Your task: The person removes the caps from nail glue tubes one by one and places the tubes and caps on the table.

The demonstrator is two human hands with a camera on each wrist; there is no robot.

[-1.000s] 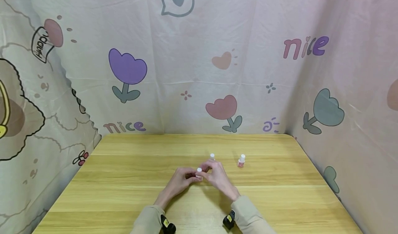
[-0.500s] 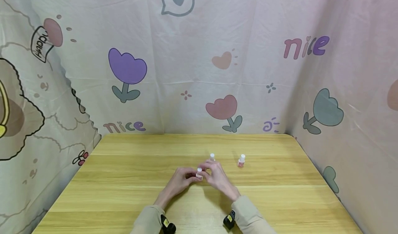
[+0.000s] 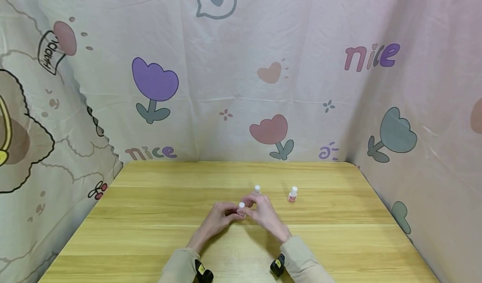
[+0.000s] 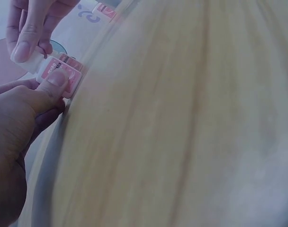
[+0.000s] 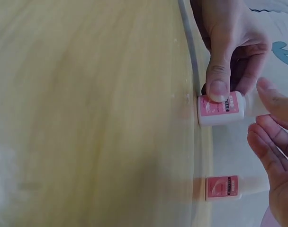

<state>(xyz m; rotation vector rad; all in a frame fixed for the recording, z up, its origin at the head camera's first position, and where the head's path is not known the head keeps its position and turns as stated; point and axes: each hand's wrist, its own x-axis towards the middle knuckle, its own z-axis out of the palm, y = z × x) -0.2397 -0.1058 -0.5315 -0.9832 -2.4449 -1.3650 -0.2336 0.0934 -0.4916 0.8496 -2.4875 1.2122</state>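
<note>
A small white glue bottle point(image 5: 220, 114) with a pink label stands upright on the table between both hands. My left hand point(image 3: 217, 217) pinches its body, the thumb lying across the label in both wrist views. My right hand point(image 3: 265, 216) is at the white cap point(image 3: 242, 205), with thumb and fingers on either side of it. In the left wrist view, the right thumb covers part of that cap. Just behind the right hand stands a second glue bottle point(image 3: 257, 188), its lower part hidden by the fingers. Farther right is a third glue bottle point(image 3: 292, 194), upright and capped.
The wooden table point(image 3: 158, 191) reaches back to a printed cloth point(image 3: 226, 65) that hangs behind it and along both sides. A black wrist camera point(image 3: 278, 266) sits at the right cuff, and another wrist camera point(image 3: 203, 273) at the left.
The right thumb shifts slightly at the cap, uncovering more of the bottle half a second ago and covering it again now. The left hand and the other bottles stay in place.
</note>
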